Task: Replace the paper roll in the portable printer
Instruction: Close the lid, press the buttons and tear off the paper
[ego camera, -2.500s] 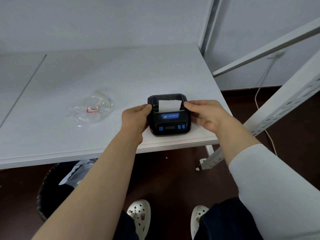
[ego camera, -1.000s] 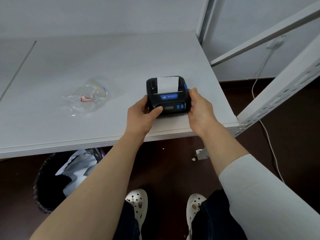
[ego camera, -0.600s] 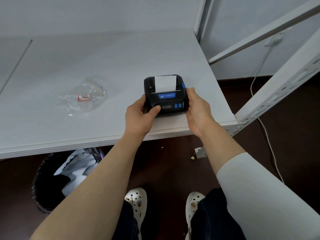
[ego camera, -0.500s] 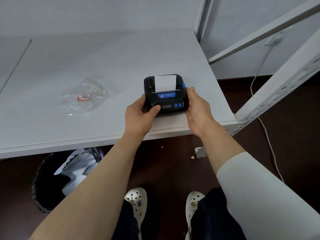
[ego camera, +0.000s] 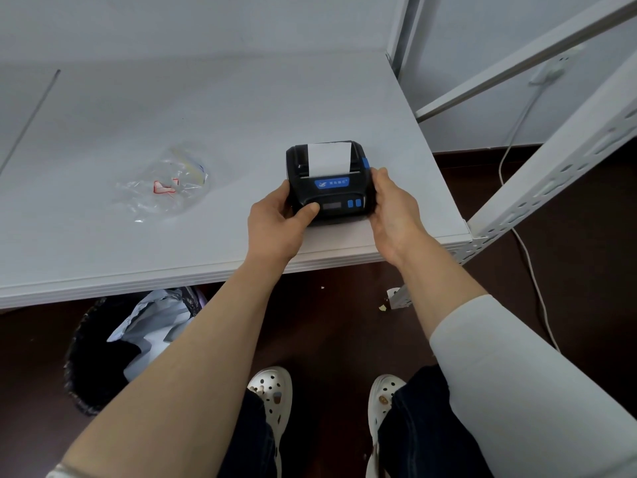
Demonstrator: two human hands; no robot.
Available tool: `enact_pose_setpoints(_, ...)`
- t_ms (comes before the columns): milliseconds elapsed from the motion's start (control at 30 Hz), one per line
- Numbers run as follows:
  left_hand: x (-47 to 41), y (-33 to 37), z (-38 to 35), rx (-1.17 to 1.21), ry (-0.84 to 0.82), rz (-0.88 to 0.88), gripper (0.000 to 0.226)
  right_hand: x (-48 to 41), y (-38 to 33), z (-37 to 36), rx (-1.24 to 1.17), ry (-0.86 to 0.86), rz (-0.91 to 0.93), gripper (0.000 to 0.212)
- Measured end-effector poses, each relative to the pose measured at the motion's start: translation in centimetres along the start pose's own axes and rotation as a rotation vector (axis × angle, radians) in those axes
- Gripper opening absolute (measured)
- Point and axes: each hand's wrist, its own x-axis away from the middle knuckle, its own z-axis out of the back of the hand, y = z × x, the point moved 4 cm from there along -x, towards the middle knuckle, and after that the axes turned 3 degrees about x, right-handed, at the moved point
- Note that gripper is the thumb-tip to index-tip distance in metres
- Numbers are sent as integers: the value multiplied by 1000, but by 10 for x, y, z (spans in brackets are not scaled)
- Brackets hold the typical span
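White table point(ego camera: 103, 236), paper point(ego camera: 329, 158) in printer point(ego camera: 331, 198)

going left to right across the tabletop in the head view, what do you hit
clear plastic bag → left hand → portable printer → right hand → table edge

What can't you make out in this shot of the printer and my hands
Head view only:
- The roll inside the printer: the closed cover hides it; only a paper strip shows.
- Printer's sides: covered by the left hand and right hand.
- Blue label and display: text too small to read.
- Plastic bag: contents unclear through crinkled film.
- Bin: partly hidden by the table edge.
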Motion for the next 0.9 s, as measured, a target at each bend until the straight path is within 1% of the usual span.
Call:
enact_pose_setpoints(133,0,0,1,-6,1,0,46,-1,1,0,-1,1,-1,31)
enact_pose_setpoints(300,0,-1,0,-9,5,10,48,-1,1,0,-2,-1,5,30)
enact_pose_setpoints(600,-1,-2,-1,-2,4,9,39,-2,1,0,-5,1,4,30)
enact_pose_setpoints(767,-1,-2,-1,-3,13,7,48,-1,0,0,-1,-1,5,30)
enact_pose_setpoints(900,-1,-3,-1,0,13,7,49,-1,0,0,-5,-5,4,30)
